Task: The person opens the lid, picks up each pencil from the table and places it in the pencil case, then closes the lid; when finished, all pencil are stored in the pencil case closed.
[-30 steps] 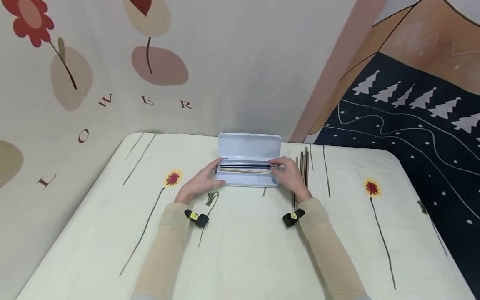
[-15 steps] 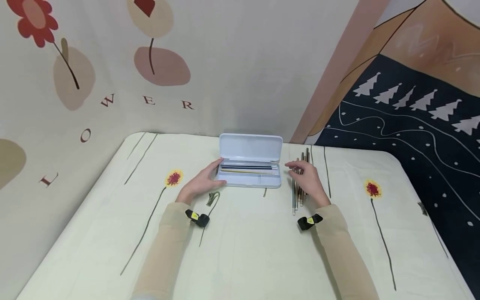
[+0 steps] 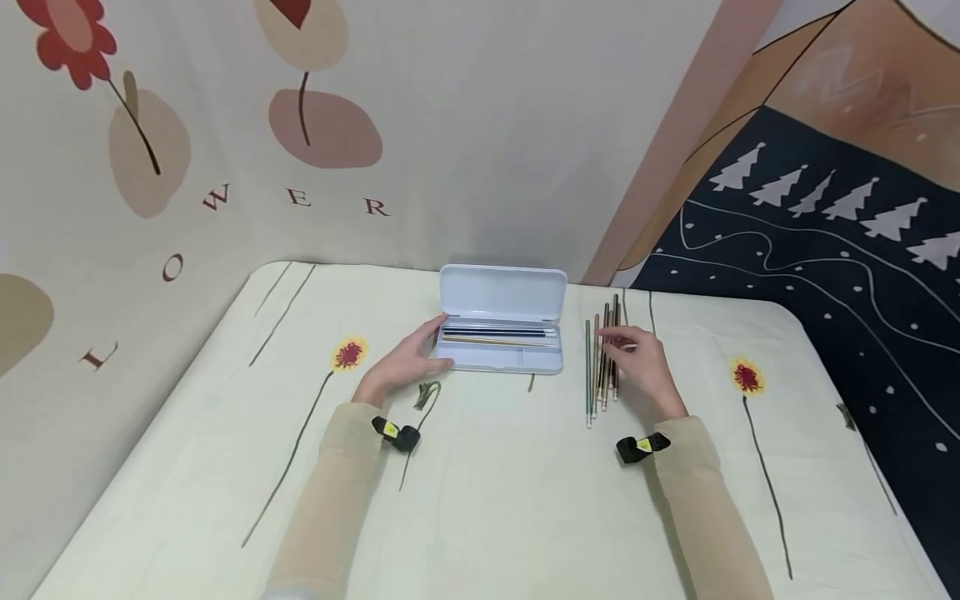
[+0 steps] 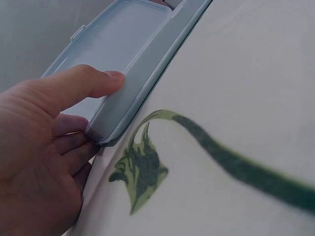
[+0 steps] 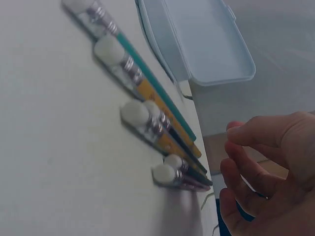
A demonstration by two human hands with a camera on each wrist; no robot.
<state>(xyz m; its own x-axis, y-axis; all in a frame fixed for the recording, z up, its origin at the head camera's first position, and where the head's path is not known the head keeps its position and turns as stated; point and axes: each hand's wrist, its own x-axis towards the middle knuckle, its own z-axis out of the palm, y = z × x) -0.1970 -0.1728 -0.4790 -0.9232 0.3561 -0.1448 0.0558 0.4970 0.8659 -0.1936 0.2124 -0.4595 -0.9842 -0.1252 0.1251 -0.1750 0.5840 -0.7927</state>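
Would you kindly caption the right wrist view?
Right hand beside eraser-tipped pencils on white cloth, an open pencil case nearby.

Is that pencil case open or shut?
Open: the pencil case has its lid raised at the back, and pencils show inside. The left hand holds one end.

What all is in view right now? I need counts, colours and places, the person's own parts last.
pencil case: one, pale blue, open near the table's far edge
stored pencils: several, dark and yellow, lying in the case; exact count unclear
loose pencils: six eraser ends visible, mixed colours, right of the case
tablecloth: one, off-white, flower-printed, over the table
flower-print backdrop: one, pale, behind and left
tree-print backdrop: one, brown and navy, right
wrist cameras: two, black, one per wrist
sleeves: two, beige, on the forearms
left hand: one, gripping the case's left end
right hand: one, at the loose pencils
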